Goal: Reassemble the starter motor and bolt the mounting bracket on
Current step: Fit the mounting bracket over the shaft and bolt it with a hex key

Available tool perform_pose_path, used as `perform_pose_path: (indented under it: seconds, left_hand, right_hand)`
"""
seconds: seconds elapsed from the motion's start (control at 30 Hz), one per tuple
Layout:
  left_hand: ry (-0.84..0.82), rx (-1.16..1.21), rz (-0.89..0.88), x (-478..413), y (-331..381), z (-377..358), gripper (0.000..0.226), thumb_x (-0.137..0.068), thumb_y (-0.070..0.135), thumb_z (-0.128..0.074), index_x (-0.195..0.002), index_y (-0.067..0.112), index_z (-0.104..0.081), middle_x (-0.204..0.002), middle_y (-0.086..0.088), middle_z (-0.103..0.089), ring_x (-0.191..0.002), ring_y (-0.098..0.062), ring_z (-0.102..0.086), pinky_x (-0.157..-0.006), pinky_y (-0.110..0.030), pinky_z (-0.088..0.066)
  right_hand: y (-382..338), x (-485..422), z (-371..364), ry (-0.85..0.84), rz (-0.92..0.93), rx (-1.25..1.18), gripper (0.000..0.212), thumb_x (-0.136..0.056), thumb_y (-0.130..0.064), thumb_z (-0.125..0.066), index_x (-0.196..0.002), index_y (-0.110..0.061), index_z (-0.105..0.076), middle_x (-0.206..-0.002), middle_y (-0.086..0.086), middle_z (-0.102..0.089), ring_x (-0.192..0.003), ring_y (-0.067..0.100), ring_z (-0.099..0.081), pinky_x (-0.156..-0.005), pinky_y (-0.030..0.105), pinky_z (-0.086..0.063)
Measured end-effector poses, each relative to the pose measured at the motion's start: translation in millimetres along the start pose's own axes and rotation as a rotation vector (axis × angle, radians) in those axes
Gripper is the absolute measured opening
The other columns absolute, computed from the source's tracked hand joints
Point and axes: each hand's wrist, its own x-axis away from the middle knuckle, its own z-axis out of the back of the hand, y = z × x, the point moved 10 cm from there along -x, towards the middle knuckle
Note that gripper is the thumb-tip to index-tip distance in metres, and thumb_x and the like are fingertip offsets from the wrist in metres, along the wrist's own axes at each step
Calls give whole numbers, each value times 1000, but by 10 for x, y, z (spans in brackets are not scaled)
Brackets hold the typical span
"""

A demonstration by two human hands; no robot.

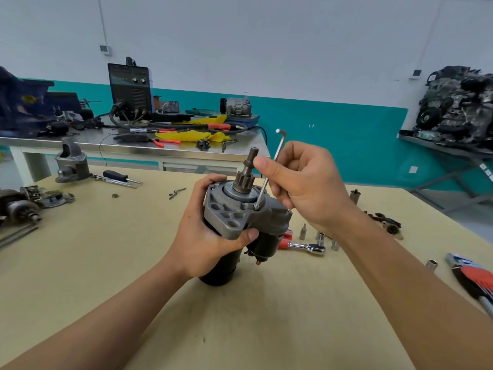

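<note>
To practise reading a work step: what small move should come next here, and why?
Probably twirl the hex key with the right hand to tighten: its tip sits in the bracket bolt, and the left hand grips the starter motor.

We see the starter motor (221,272) standing upright on its black end — pinion gear (243,180) up. Its grey mounting bracket (226,217) sits on top, a hex key (267,178) seated in one bolt (256,208).

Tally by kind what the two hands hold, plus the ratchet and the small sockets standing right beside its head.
starter motor: 1
hex key: 1
ratchet: 1
small sockets: 3
Total: 6
</note>
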Motion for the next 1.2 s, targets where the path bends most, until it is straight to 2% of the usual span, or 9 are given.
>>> perform_pose_path:
  seconds: [0.17,0.3,0.43,0.53,0.63,0.73,0.87,1.07,1.2]
  left_hand:
    - [-3,-14,-3,-5,4,11,86,-64,26,-89,-134,23,-39,-125,16,-61,-121,-17,-62,-97,-22,-51]
    - [-13,-19,-2,1,-8,4,88,-64,27,-89,-136,21,-38,-126,15,-61,-123,-18,-61,-99,-23,-50]
    - [-2,-8,-4,1,-10,8,87,-64,24,-90,-134,24,-39,-126,12,-61,-122,-21,-62,-98,-25,-51]
    - [4,-4,-9,-3,-7,13,85,-64,22,-90,-133,26,-40,-126,11,-61,-121,-22,-62,-97,-25,-52]
    - [4,-6,-12,-1,-4,15,85,-65,23,-90,-133,27,-40,-126,11,-61,-122,-22,-62,-97,-25,-52]
    - [1,-34,-17,-1,3,15,85,-64,27,-89,-134,29,-40,-126,15,-61,-122,-19,-61,-99,-24,-51]
    - [0,-40,-13,3,7,8,85,-65,26,-89,-133,31,-39,-124,18,-61,-120,-15,-62,-96,-20,-50]
    - [0,-15,-10,6,19,5,84,-65,24,-89,-133,28,-39,-125,11,-62,-121,-21,-62,-97,-23,-51]
    - [-2,-10,-11,4,19,-1,85,-65,24,-89,-134,25,-39,-126,11,-62,-122,-21,-62,-98,-23,-51]
  right_hand:
    - [-22,-2,-5,-153,-36,3,21,-87,-29,-71,-103,-15,-66,-58,3,-61,-38,13,-46,-38,20,-37]
    - [-70,17,-27,-197,-16,19,14,-94,-27,-63,-93,-17,-73,-61,0,-65,-42,11,-51,-38,17,-38]
    - [-86,10,17,-17,51,58,21,-77,-35,-74,-70,-17,-65,-50,0,-60,-35,9,-47,-37,17,-37]
    - [-20,18,-2,-11,13,78,34,-75,-42,-78,-85,-15,-60,-53,-2,-59,-38,6,-49,-40,17,-39]
    - [-28,33,-74,-180,-14,-18,19,-88,-29,-69,-104,-19,-67,-58,-1,-61,-40,8,-48,-40,15,-38]
    - [-123,43,-42,-215,21,-9,14,-93,-27,-62,-98,-20,-74,-62,-1,-64,-43,8,-49,-41,13,-38]
    - [-134,28,45,-2,76,28,15,-78,-30,-71,-73,-16,-68,-51,-4,-58,-38,6,-45,-39,15,-37]
    - [-34,30,-59,-173,-19,-93,34,-77,-39,-72,-103,-18,-69,-59,-1,-58,-43,8,-45,-40,15,-36]
    - [-81,38,-23,-125,48,13,13,-88,-31,-67,-87,-21,-76,-59,-2,-62,-44,6,-48,-41,14,-38]
